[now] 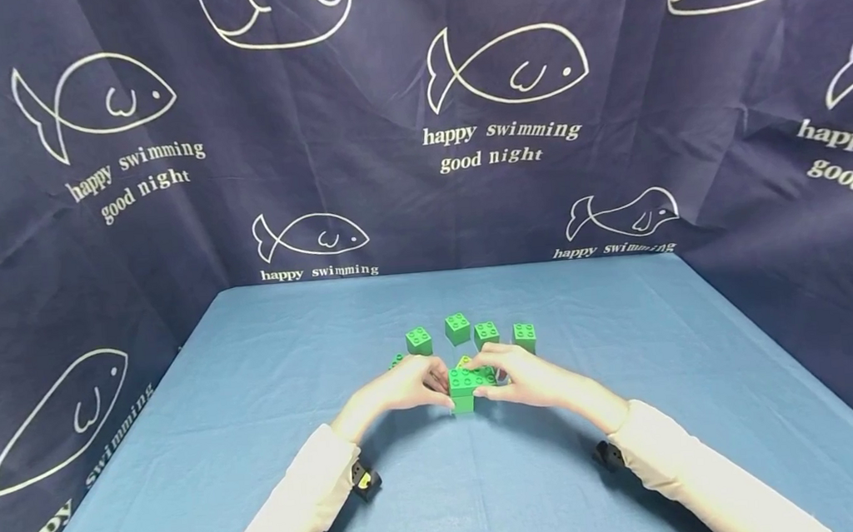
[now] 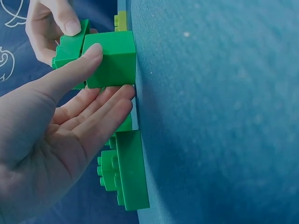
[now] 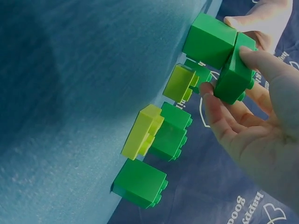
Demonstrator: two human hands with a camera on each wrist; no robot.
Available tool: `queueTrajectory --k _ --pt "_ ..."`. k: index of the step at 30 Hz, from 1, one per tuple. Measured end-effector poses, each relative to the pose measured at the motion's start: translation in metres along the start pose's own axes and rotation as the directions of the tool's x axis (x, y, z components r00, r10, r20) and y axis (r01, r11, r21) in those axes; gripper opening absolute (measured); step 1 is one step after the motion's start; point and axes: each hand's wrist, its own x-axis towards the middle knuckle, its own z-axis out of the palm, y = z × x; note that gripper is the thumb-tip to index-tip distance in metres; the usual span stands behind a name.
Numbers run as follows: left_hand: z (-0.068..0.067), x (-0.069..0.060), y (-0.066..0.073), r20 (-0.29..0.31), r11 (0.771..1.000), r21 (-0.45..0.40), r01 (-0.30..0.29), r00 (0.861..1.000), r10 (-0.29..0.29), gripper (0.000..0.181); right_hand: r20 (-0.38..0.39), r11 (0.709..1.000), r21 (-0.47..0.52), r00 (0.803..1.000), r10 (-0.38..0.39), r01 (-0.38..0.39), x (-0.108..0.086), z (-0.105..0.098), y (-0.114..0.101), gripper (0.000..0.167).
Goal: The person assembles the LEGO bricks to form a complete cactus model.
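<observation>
In the head view a tall green toy brick (image 1: 463, 405) stands on the cloth-covered table, with a longer, lower green brick (image 1: 471, 378) over its top, reaching out to the right. My left hand (image 1: 409, 383) holds the tall brick, its thumb on the near side and its fingers behind. The longer brick is pinched by my right hand (image 1: 523, 378) between thumb and fingers. From the right wrist view, a thin slanting gap shows between the tall brick (image 3: 210, 41) and the longer brick (image 3: 233, 74), which sits slightly tilted.
Behind the hands stand several green bricks (image 1: 457, 327), one farther right (image 1: 525, 336). Two yellow-green bricks (image 3: 180, 83) lie near the right hand. Beside the left hand is a longer green brick (image 2: 133, 170). A dark fish-print curtain (image 1: 419, 175) hangs behind the blue table (image 1: 445, 498).
</observation>
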Motion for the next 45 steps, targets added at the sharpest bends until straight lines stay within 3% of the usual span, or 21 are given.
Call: queueTrajectory --k 25,45 --pt "-0.0019 0.0009 -0.0023 -0.008 1.0 0.007 0.014 1.0 -0.014 0.03 -0.023 1.0 0.006 1.0 -0.011 0.011 0.0019 0.0032 0.0048 0.032" --pt "-0.0009 0.0036 -0.0014 0.034 0.999 -0.033 0.015 0.999 -0.014 0.024 -0.038 0.994 0.071 0.996 0.085 -0.082 -0.0004 0.0064 0.0044 0.027"
